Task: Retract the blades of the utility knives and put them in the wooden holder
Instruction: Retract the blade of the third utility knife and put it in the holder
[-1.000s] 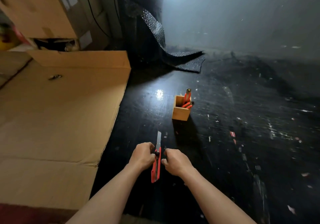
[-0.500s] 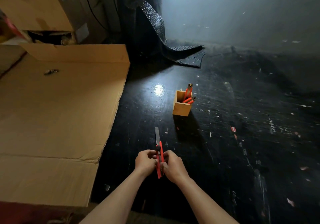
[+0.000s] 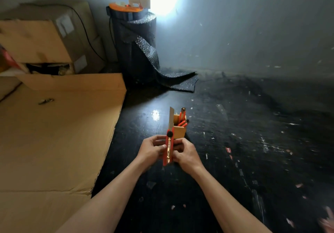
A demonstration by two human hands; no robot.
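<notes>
Flattened cardboard (image 3: pixel 54 133) at far left on dark surface (image 3: pixel 253 160). Left hand (image 3: pixel 151 149), fingers clenched on red utility knife (image 3: pixel 169 148), gripping its left side. Knife upright, blade (image 3: pixel 171 118) extended, black wheel (image 3: pixel 169 134) below it. Right hand (image 3: pixel 187 154), fingers clenched on knife's right side. Wooden holder (image 3: pixel 179 130) just behind, red knives (image 3: pixel 182 118) inside.

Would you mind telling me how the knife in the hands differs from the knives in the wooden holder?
The held utility knife has its blade out; the holder knives show no blade. It is gripped by the left hand and right hand; they stand slanted in the wooden holder. All have red-orange bodies.
</notes>
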